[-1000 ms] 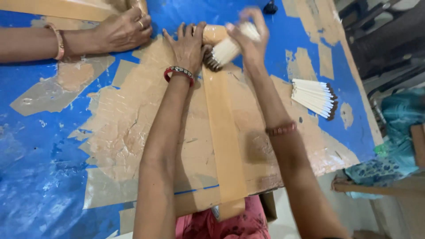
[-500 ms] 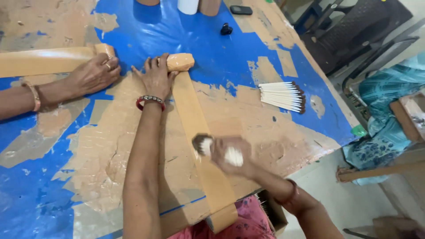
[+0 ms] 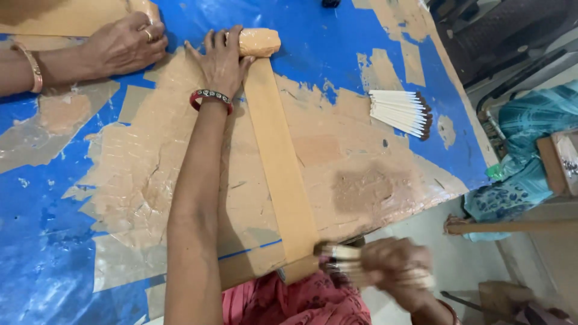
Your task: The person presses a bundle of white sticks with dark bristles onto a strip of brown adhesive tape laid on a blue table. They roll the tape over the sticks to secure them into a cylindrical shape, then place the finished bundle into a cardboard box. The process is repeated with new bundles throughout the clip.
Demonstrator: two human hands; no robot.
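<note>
In the head view, the left hand [image 3: 221, 60] lies flat with fingers spread on the blue worktop [image 3: 36, 241], its fingertips touching the near end of a tan roll [image 3: 259, 42] of paper strip; it presses on it rather than closes round it. From that roll a long tan strip [image 3: 280, 174] runs down across the worktop to its near edge, lying over patches of brown tape residue [image 3: 138, 174] that cover much of the blue surface. A red and silver bangle [image 3: 211, 97] sits on the left wrist. The right hand [image 3: 394, 265] is at the near edge of the worktop, just beside the lower end of the strip, and is blurred; it is closed round a bundle of thin pale sticks with dark tips [image 3: 340, 259], which point toward the strip's end. A second, loose bundle of white sticks [image 3: 400, 111] lies on the worktop to the right, well apart from both hands. At the upper left another person's hand [image 3: 123, 45], wearing a ring, rests on a separate tan strip [image 3: 60, 15]
</note>
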